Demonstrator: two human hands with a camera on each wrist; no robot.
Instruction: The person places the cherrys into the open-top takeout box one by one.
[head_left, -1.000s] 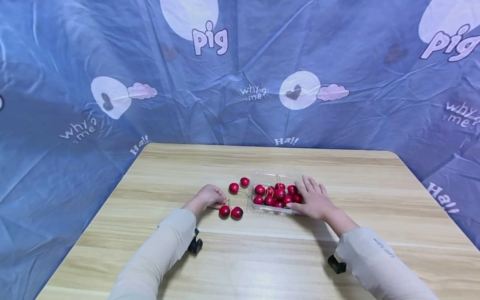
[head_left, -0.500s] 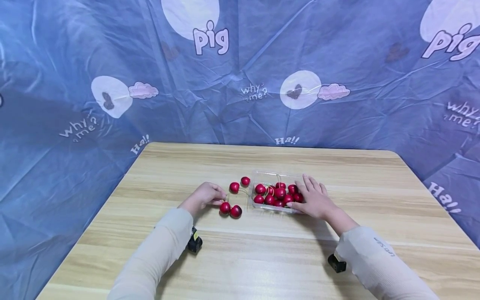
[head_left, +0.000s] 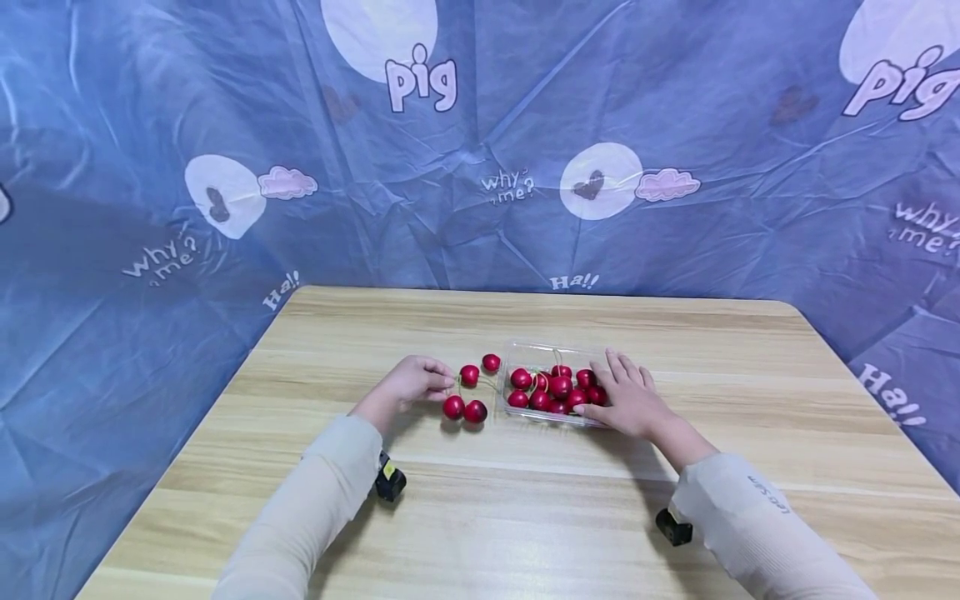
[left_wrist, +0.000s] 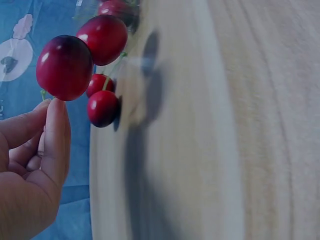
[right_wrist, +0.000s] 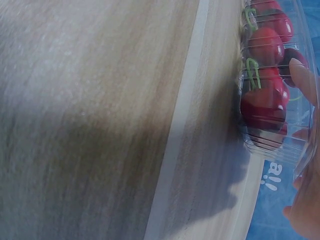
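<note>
My left hand pinches the stem of a joined pair of dark red cherries between thumb and fingertips. In the left wrist view the two cherries hang clear of the table, their shadows on the wood. Just beyond them lie two loose cherries with a green stem. A clear plastic container with several stemmed cherries stands to their right. My right hand holds the container's right end; in the right wrist view the thumb reaches over the rim, with other fingers outside the wall.
A light wood-grain table lies under everything. A blue printed cloth hangs behind it and at both sides. Black wrist cameras sit under both sleeves.
My left hand has raised the pair of cherries off the table and moved slightly away from me, towards the loose ones. The right hand and the container have stayed put.
</note>
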